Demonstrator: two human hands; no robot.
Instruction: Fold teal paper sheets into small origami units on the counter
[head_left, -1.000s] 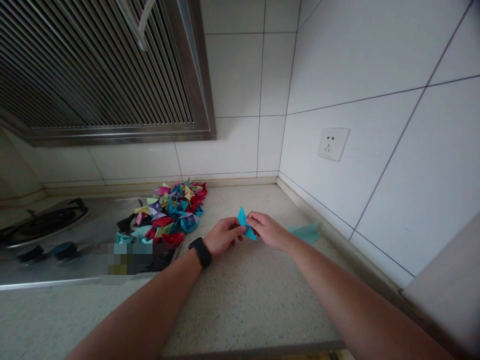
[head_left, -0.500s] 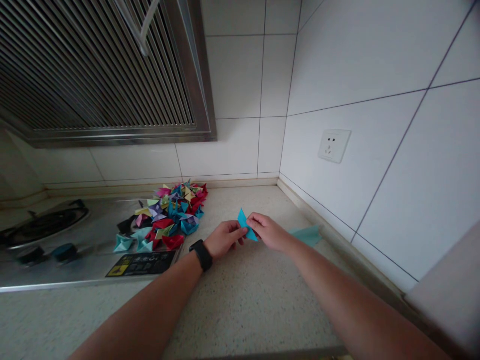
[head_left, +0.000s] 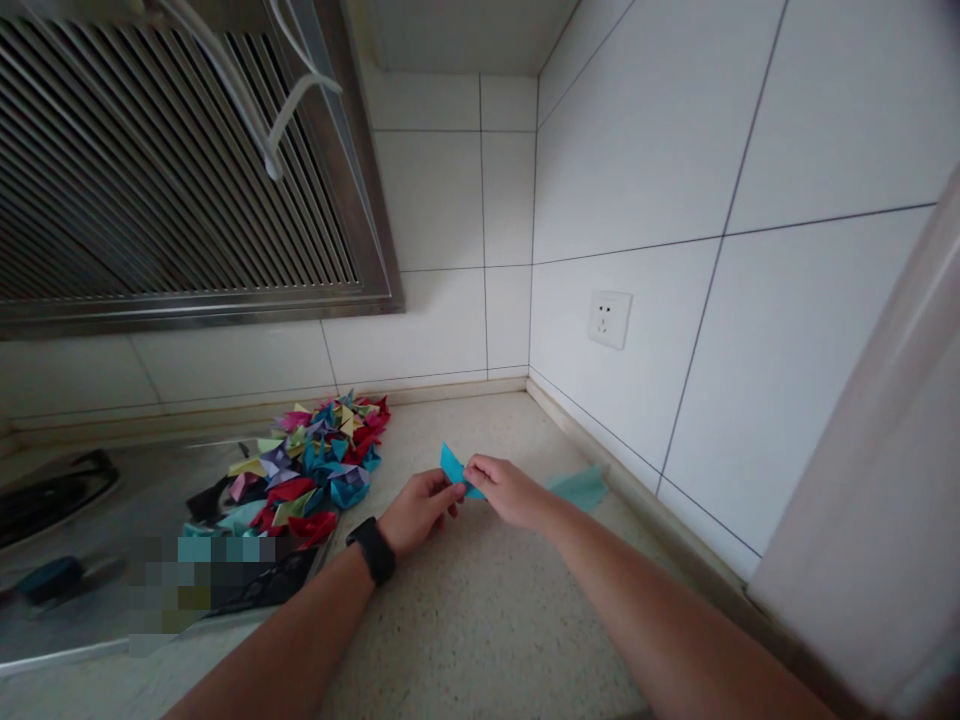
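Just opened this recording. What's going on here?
A person is handling a small piece of blue paper over a countertop, pinching it between the fingertips of the left hand and the right hand. To the left, a heap of colorful folded paper pieces lies across the right side of the cooktop and onto the counter. A pale teal sheet lies near the right wall, partly hidden by the right arm.

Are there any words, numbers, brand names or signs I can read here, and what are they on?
None can be read.
Black label on the stove: partly pixelated, its pale marks too blurred to read.
Wall socket: no writing shows, just holes.
Blue folded paper: no writing shows.
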